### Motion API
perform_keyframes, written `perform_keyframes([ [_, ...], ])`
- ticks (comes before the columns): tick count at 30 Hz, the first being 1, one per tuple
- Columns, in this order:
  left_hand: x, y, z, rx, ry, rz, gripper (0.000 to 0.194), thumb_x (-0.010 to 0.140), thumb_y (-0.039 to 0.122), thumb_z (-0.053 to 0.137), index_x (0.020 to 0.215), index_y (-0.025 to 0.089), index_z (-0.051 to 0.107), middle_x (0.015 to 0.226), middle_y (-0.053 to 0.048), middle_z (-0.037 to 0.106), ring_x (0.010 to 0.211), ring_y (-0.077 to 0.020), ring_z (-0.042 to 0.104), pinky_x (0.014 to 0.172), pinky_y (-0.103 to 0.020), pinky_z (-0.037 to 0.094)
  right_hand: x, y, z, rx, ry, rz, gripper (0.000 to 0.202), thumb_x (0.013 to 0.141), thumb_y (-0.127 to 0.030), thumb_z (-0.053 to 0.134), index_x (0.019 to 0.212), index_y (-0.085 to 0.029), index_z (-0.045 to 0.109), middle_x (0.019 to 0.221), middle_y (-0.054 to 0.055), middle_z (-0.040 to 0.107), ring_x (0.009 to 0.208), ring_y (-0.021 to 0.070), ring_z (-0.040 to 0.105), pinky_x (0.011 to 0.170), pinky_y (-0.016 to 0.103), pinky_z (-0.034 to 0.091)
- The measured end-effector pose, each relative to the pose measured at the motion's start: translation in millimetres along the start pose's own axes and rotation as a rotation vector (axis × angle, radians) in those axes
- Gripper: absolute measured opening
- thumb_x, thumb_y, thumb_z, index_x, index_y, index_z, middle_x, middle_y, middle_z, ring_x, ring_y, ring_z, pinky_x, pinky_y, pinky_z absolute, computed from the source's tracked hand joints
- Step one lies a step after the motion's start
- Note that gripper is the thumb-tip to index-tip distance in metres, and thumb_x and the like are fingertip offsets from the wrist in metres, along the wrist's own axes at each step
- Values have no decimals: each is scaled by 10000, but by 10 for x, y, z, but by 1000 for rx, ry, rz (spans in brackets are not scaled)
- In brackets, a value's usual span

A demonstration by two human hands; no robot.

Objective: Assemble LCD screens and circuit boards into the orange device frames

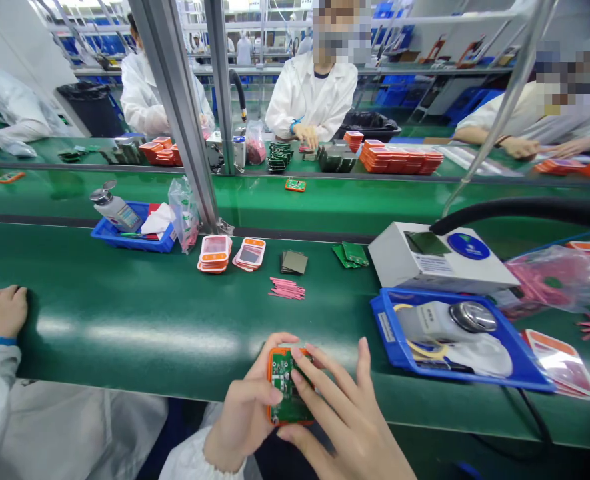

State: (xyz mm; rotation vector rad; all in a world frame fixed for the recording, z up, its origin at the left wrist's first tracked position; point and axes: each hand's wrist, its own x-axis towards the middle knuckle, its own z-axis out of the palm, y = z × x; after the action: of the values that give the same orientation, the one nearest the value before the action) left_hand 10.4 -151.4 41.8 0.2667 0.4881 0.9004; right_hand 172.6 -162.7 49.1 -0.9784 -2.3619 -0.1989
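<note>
Near the front edge of the bench, my left hand [242, 407] grips a green circuit board [283, 373] set in an orange frame [269, 383], its thumb over the board's left side. My right hand [347, 417] lies across the board's right part, index and middle fingertips on its face and thumb at the lower edge; its little finger sticks out. These fingers hide much of the board. Beyond my hands lie several pink strips [287, 289], a small stack of grey squares [293, 262], green circuit boards [351, 255] and two stacks of orange-and-white frames [215, 253].
To the right sit a blue tray [385, 333] with a metal-topped bottle [445, 319] and a white box [389, 257]. Another blue tray [159, 245] is at left, near a metal post [189, 120]. A co-worker's hand [2, 312] rests at far left. People work across the green belt [355, 200].
</note>
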Motion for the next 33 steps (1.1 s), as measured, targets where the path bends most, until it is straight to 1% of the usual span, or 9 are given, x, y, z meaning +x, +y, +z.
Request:
perform_keyframes([
  [6, 53, -35, -7, 44, 25, 18, 606, 547, 90, 575, 1135, 220, 512, 980, -65, 671, 935, -245, 652, 778, -309, 450, 38, -73, 49, -143, -11, -22, 357, 922, -406, 520, 1043, -106, 672, 1147, 152, 695, 1062, 341, 647, 1108, 709, -62],
  [9, 77, -54, 19, 102, 76, 36, 429, 657, 141, 606, 1072, 217, 530, 1032, -84, 677, 984, -261, 651, 818, -328, 458, 26, -149, 106, -207, -4, 19, 403, 951, -399, 447, 1043, -80, 676, 1147, 168, 691, 1031, 360, 651, 1095, 715, -83],
  [12, 102, -58, 47, 169, 155, 48, 197, 822, 262, 570, 1012, 221, 543, 1026, -69, 673, 934, -228, 664, 773, -302, 477, -2, -191, 141, -204, -14, 52, 436, 953, -417, 425, 1084, -75, 661, 1171, 170, 679, 1039, 371, 636, 1084, 720, -100],
  [14, 117, -51, 60, 198, 209, 39, 147, 868, 291, 536, 1000, 228, 546, 965, -39, 672, 862, -193, 670, 718, -273, 486, -23, -178, 138, -176, -31, 86, 472, 939, -448, 441, 1141, -64, 629, 1239, 214, 627, 1126, 402, 580, 1077, 741, -27],
  [18, 137, -26, 61, 202, 244, 45, 151, 867, 270, 529, 1010, 222, 539, 905, -31, 674, 810, -183, 674, 680, -267, 502, -42, -74, 78, -62, -92, 129, 511, 897, -465, 523, 1266, -113, 545, 1427, 257, 430, 1325, 460, 364, 977, 755, 282],
  [20, 137, -19, 53, 192, 219, 49, 158, 857, 257, 534, 1008, 212, 542, 912, -44, 675, 825, -201, 678, 700, -287, 510, -33, -16, 39, -13, -113, 106, 536, 880, -476, 556, 1281, -122, 529, 1472, 236, 379, 1366, 455, 298, 966, 743, 325],
  [22, 133, -16, 46, 185, 202, 41, 164, 846, 250, 545, 1003, 204, 554, 911, -51, 672, 844, -211, 675, 702, -289, 508, -15, 29, 10, 4, -128, 74, 551, 871, -490, 570, 1283, -127, 521, 1486, 210, 372, 1390, 432, 265, 997, 749, 296],
  [27, 140, -16, 66, 180, 210, 19, 177, 846, 276, 565, 1013, 216, 564, 841, -38, 674, 818, -219, 676, 673, -285, 497, 22, 87, 6, 24, -162, 36, 463, 897, -363, 568, 1295, -137, 495, 1445, 192, 444, 1371, 384, 338, 1005, 788, 253],
  [33, 154, -13, 49, 138, 218, 46, 150, 833, 254, 592, 974, 201, 598, 889, -12, 657, 804, -148, 651, 702, -234, 485, 62, 88, 30, 72, -192, 6, 432, 886, -223, 568, 1285, -89, 470, 1310, 222, 559, 1263, 322, 497, 1039, 750, 276],
])
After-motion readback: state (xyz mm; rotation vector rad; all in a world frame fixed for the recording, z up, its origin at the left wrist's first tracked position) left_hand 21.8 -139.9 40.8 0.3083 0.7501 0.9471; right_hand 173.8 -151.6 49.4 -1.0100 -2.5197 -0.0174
